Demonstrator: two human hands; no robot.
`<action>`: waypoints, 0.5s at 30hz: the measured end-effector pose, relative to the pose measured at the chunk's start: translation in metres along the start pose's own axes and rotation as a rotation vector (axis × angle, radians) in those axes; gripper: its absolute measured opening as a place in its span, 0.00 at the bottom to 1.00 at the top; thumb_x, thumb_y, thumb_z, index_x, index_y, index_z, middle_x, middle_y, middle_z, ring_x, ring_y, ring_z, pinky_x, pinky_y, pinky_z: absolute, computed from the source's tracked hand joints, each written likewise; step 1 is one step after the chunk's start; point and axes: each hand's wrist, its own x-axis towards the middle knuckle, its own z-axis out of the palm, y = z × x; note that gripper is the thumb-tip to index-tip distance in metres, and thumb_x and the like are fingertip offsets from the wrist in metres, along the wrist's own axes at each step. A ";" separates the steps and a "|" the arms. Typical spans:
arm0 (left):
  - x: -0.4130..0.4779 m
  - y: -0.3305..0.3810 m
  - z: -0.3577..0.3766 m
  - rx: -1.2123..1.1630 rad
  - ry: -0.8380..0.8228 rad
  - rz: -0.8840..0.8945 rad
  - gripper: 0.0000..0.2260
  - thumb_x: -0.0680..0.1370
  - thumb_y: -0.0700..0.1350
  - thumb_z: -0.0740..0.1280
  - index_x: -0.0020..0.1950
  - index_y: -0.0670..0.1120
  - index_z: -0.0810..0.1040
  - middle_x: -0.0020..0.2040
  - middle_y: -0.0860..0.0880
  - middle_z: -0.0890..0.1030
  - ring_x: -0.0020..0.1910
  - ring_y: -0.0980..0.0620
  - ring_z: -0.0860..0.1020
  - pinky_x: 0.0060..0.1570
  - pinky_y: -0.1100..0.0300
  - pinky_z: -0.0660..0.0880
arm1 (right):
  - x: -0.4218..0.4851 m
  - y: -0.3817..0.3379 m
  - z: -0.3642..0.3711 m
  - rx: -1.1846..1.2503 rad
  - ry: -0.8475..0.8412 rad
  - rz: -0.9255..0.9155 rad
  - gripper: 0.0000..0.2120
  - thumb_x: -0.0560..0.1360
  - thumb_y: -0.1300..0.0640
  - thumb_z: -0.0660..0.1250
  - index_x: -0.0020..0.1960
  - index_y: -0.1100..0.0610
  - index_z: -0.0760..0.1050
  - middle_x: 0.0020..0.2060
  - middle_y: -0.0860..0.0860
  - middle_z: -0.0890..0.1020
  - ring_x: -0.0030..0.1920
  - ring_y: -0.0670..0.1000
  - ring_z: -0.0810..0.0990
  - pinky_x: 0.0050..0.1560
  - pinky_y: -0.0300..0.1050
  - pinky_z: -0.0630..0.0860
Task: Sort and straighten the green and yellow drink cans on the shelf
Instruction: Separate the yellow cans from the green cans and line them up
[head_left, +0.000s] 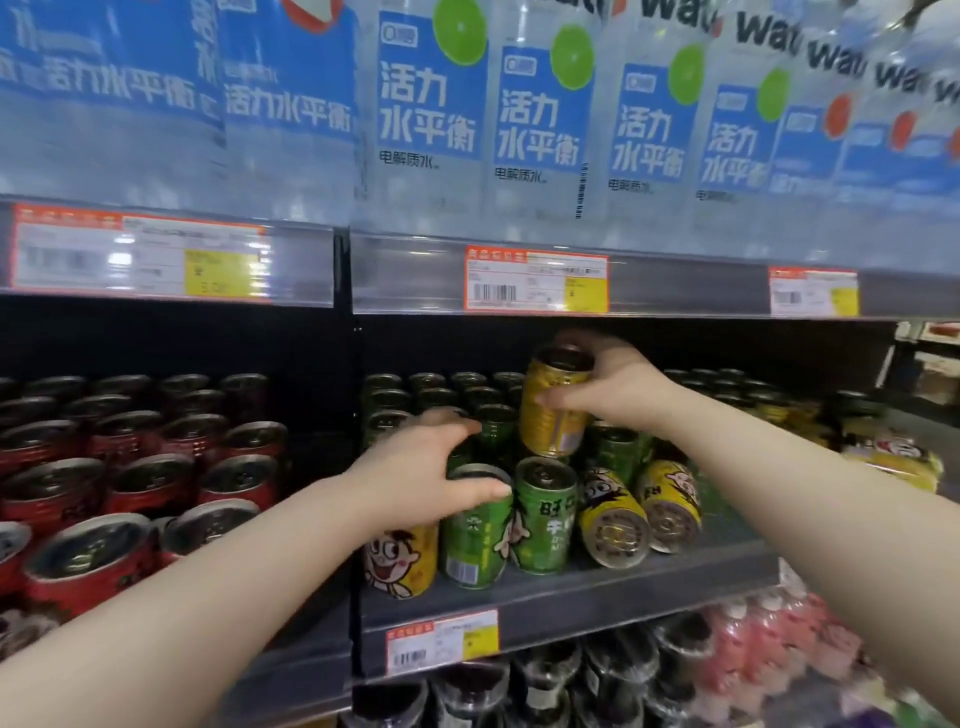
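Observation:
My right hand (615, 387) grips a yellow can (553, 410) near its top and holds it upright in the air above the shelf (571, 597). My left hand (426, 467) rests over the top of a standing green can (475, 530) at the shelf front, fingers wrapped on its rim. Beside it stand another green can (545, 514) and, to the left, a yellow can (400, 564) with a cartoon face. Two yellow cans (613, 517) (670, 504) lie on their sides, bottoms facing me. More green cans (441, 395) fill the rows behind.
Red cans (119, 467) fill the shelf section to the left. Yellow multipacks (888, 452) sit at the right. The shelf above (535, 280) holds large water bottles and hangs low over the cans. Bottles stand on the shelf below.

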 end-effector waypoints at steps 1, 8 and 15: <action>0.005 0.010 0.003 0.009 0.010 0.028 0.34 0.70 0.66 0.65 0.72 0.53 0.63 0.73 0.51 0.64 0.71 0.51 0.64 0.70 0.55 0.63 | -0.004 0.008 -0.008 0.007 0.014 0.017 0.34 0.65 0.50 0.76 0.68 0.52 0.68 0.59 0.51 0.76 0.58 0.52 0.76 0.55 0.45 0.76; 0.034 0.076 0.038 0.085 -0.067 0.210 0.33 0.71 0.63 0.67 0.72 0.52 0.63 0.71 0.51 0.65 0.70 0.49 0.64 0.70 0.51 0.62 | -0.038 0.076 -0.063 -0.025 0.144 0.090 0.36 0.65 0.54 0.77 0.69 0.59 0.66 0.58 0.53 0.76 0.55 0.50 0.75 0.53 0.41 0.72; 0.065 0.130 0.077 0.154 -0.098 0.209 0.35 0.70 0.63 0.67 0.73 0.52 0.62 0.70 0.52 0.66 0.69 0.50 0.64 0.71 0.52 0.57 | -0.059 0.160 -0.099 -0.153 0.066 0.204 0.40 0.64 0.48 0.77 0.70 0.57 0.64 0.66 0.54 0.73 0.63 0.53 0.73 0.62 0.45 0.71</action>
